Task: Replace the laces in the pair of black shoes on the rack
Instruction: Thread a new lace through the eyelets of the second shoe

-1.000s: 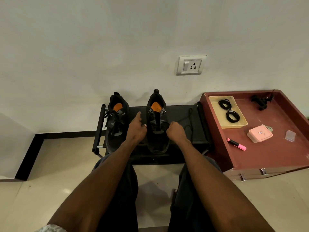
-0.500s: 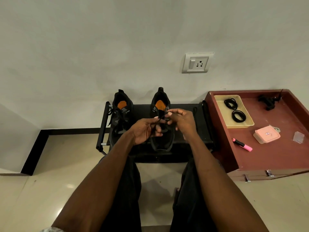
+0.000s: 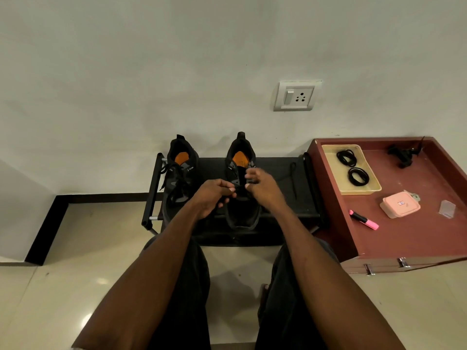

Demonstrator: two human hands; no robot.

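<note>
Two black shoes with orange insoles stand on a low black rack (image 3: 278, 170) against the wall. The left shoe (image 3: 180, 173) is laced, its lace ends loose. Over the right shoe (image 3: 241, 210) both hands meet. My left hand (image 3: 213, 195) pinches a black lace (image 3: 237, 183) at its fingertips. My right hand (image 3: 262, 186) pinches the same lace from the other side, above the shoe's tongue. Another black lace (image 3: 293, 178) lies loose on the rack to the right.
A red-brown tray table (image 3: 404, 238) stands to the right, holding a cream tray (image 3: 374, 190) with two coiled black laces (image 3: 352, 168), a pink case (image 3: 400, 204), a pink marker (image 3: 364, 219) and a black clip (image 3: 404, 155). A wall socket (image 3: 295, 96) is above. My knees are below.
Both hands rose from the sides of the right shoe and came together over its tongue, taking hold of the lace. The camera shifted slightly.
</note>
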